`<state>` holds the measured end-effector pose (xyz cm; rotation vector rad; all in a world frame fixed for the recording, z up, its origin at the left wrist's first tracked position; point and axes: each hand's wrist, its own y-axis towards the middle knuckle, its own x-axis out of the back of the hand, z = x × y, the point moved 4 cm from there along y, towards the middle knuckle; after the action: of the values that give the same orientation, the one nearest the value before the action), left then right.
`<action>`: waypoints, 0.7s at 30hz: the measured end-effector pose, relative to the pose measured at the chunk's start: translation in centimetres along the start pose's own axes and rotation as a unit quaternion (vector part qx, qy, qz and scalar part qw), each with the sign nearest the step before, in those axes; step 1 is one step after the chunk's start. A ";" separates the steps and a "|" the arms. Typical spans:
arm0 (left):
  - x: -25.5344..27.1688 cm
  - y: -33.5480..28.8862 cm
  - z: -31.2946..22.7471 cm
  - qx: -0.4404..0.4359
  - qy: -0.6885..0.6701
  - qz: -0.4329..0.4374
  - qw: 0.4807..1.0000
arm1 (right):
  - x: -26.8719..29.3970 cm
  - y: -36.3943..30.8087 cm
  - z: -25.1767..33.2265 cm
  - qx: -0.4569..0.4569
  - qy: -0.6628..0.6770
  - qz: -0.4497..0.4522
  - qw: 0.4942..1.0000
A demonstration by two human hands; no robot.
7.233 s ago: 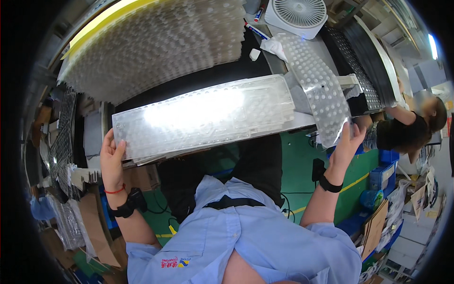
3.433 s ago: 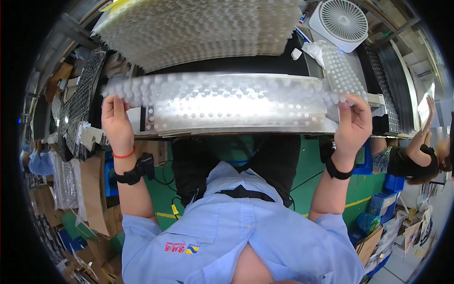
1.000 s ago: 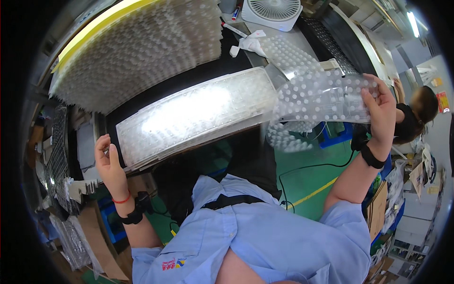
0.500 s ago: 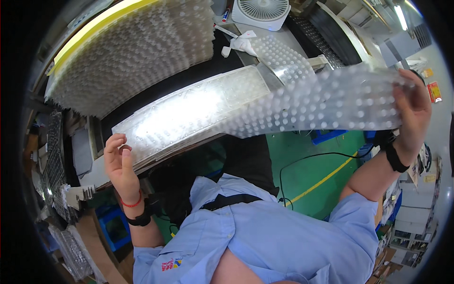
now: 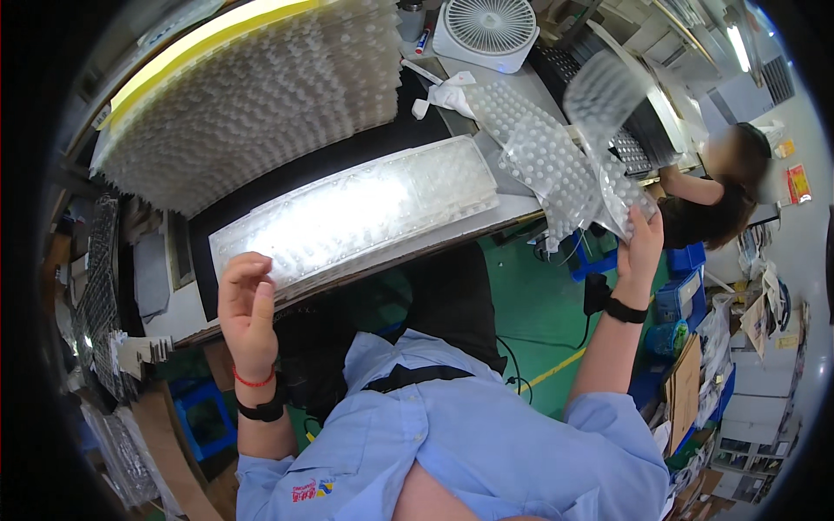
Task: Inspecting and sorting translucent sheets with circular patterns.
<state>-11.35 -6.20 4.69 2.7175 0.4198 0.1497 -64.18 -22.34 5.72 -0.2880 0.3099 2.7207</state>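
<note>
My right hand (image 5: 641, 247) pinches the near end of a clear plastic sheet with rows of round bumps (image 5: 618, 193). The sheet bends upward and away at the right, its far part blurred. Beneath and beside it, similar bumpy sheets (image 5: 543, 152) lie at the table's right end, partly overhanging the front edge. In front of me rests a flat stack of clear sheets (image 5: 434, 182), shining with glare. My left hand (image 5: 249, 304) is at the stack's near left corner, fingers loosely bent and thumb apart, holding nothing; whether it touches the stack I cannot tell.
A tall pile of bumpy clear sheets (image 5: 261, 113) stands at the back left. A white fan (image 5: 488, 30), a marker (image 5: 423, 41) and crumpled white tissue (image 5: 452, 94) sit at the back. Another person (image 5: 721, 178) is at the right. Blue stools and a cable are below.
My right hand has moved left and down, swinging the sheet off the stack toward the table's right end. My left hand has shifted slightly right. Another person now shows at the right.
</note>
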 end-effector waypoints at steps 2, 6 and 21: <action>-2.2 -0.3 -0.2 0.066 -0.089 0.055 0.992 | 0.1 -0.7 0.4 0.001 -0.008 -0.006 1.000; -13.2 -0.9 -1.4 0.193 -0.235 0.364 0.881 | 0.3 -0.8 1.5 0.022 -0.010 0.005 1.000; -42.0 2.3 7.9 0.493 -0.506 0.205 0.677 | -3.3 -3.2 9.1 0.081 0.034 0.035 0.996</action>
<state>-49.33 -24.10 -3.59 3.1296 -0.6541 -1.8905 -61.38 -18.28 14.63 -0.3303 0.5672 2.7367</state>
